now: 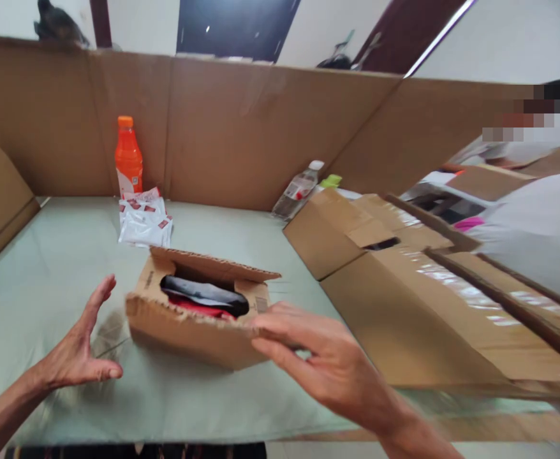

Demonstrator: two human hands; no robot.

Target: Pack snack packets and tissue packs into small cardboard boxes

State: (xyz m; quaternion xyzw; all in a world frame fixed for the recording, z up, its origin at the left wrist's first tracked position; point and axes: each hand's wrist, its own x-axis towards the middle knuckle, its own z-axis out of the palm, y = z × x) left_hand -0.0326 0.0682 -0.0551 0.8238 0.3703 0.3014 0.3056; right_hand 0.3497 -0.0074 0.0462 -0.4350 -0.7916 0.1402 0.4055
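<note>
In the middle of the table stands a small cardboard box (pixel 189 341) with its top flaps raised. Inside it lie a black and grey item (pixel 206 294) and something red (pixel 203 310), whose kinds I cannot make out. My right hand (pixel 321 357) pinches the right end of the box's near flap between thumb and fingers. To the left of the box, my left hand (pixel 79 354) hangs apart from it, thumb and fingers spread, holding nothing.
Behind the box are several white packets (pixel 145 223) and an orange drink bottle (pixel 129 156). A clear bottle (pixel 298 190) leans at the back. Larger cardboard boxes (pixel 404 319) crowd the right, near a person in a white top (pixel 543 229). A cardboard wall (pixel 242 134) closes off the back.
</note>
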